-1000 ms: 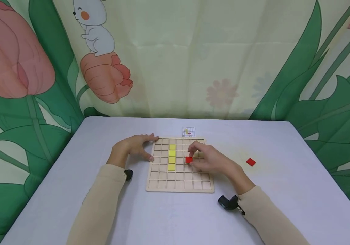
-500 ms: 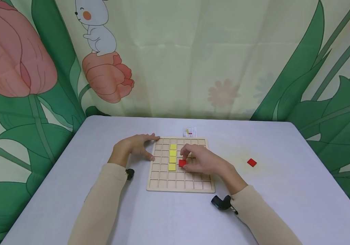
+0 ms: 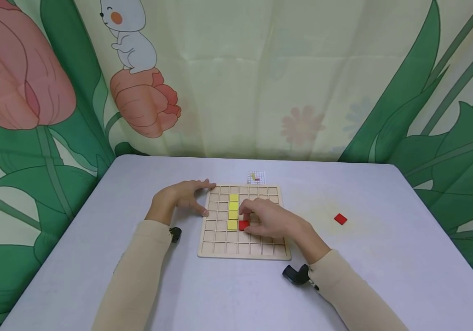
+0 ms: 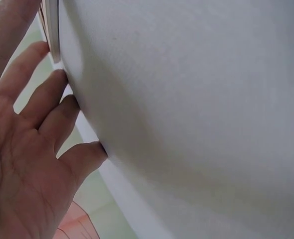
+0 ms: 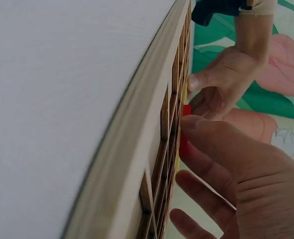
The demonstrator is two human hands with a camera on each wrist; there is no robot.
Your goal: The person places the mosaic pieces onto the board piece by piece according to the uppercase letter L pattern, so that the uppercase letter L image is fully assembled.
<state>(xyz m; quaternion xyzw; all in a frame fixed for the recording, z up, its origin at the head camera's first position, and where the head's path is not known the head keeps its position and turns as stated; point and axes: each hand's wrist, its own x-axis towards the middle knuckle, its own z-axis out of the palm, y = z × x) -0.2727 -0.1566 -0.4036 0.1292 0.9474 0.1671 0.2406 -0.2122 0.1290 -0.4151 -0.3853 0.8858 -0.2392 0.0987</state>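
Observation:
A wooden grid board (image 3: pixel 220 249) lies on the table, with several yellow square tiles (image 3: pixel 233 214) in one column of its cells. My right hand (image 3: pixel 271 218) pinches a red square tile (image 3: pixel 243 225) between thumb and fingers, right beside the lowest yellow tile. In the right wrist view the thumb hides part of that red tile (image 5: pixel 184 144); whether it sits fully in its cell I cannot tell. My left hand (image 3: pixel 180 196) touches the board's upper left edge with spread fingers, and its other fingertips (image 4: pixel 98 148) rest on the table.
A second red tile (image 3: pixel 340 219) lies on the white tabletop (image 3: pixel 385 266) to the right of the board. Behind the board is a small card (image 3: pixel 256 178) printed with a coloured grid. A patterned curtain (image 3: pixel 228 82) hangs behind the table.
My right hand has carried the red tile left and a little toward me across the board, to the side of the lowest yellow tile. The left hand stays at the board's edge.

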